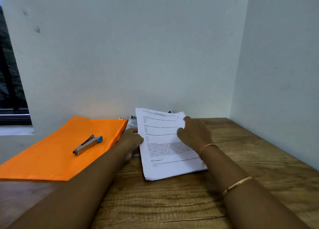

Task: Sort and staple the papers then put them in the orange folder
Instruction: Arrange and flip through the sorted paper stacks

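Wood-grain table (164, 203) against pale walls (138, 47), orange folder (51, 159) beside papers (164, 152).

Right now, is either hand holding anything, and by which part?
The left hand grips the papers by their left edge. The right hand rests open on top of them, towards the right. The stapler lies untouched on the orange folder.

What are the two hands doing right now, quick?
Left hand: pinches the left edge of the stack of white printed papers.
Right hand: open, fingers spread and resting on top of that stack, gripping nothing.
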`<state>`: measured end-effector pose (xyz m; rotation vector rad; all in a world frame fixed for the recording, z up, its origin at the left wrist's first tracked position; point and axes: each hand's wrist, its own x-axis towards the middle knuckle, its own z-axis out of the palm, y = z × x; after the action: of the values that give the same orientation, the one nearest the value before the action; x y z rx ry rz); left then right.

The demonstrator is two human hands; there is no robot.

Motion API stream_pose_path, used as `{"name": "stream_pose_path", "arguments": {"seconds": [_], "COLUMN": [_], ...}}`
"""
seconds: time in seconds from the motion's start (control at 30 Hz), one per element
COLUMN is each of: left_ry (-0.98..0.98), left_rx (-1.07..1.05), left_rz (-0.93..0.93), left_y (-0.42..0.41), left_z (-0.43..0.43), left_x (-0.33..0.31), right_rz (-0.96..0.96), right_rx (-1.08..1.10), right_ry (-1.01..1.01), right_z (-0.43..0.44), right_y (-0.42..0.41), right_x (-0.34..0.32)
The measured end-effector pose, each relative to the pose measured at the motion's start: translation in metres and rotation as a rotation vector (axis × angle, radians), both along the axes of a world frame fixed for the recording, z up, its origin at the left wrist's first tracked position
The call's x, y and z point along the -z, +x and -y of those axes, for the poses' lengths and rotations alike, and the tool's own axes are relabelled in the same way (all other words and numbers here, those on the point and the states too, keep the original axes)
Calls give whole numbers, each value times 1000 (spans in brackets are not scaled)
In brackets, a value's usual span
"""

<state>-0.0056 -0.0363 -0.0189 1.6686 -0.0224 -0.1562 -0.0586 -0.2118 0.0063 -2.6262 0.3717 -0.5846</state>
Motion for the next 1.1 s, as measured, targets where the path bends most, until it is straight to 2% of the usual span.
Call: {"name": "stream_pose_path", "arguments": {"seconds": [0.07,0.13,0.27,0.37,0.5,0.63,0.87,1.1], "left_ry": [-19,-37,-109,-161,-171,-108,17,39], "left_rx": [-20,-33,-46,-77,-210,-210,-126,-191], "left_rz": [0,21,40,53,142,187,75,131], "left_y": [1,2,4,4,6,14,27,31], "left_z": [0,-2,-5,-10,-19,-27,-32,-32], "left_x": [-1,-3,-6,-13,-20,-15,0,5], "right_rz": [-70,-93,11,105,195,209,81,45], "right_rx": [72,52,-56,-101,-137,-150,-88,-84], "right_ry": [78,232,505,622,710,828,891,1008], "right_z": [16,27,28,28,21,17,21,29], "right_y": [5,10,7,10,11,13,21,28], "right_x": [4,8,4,-4,-7,2,18,23]}}
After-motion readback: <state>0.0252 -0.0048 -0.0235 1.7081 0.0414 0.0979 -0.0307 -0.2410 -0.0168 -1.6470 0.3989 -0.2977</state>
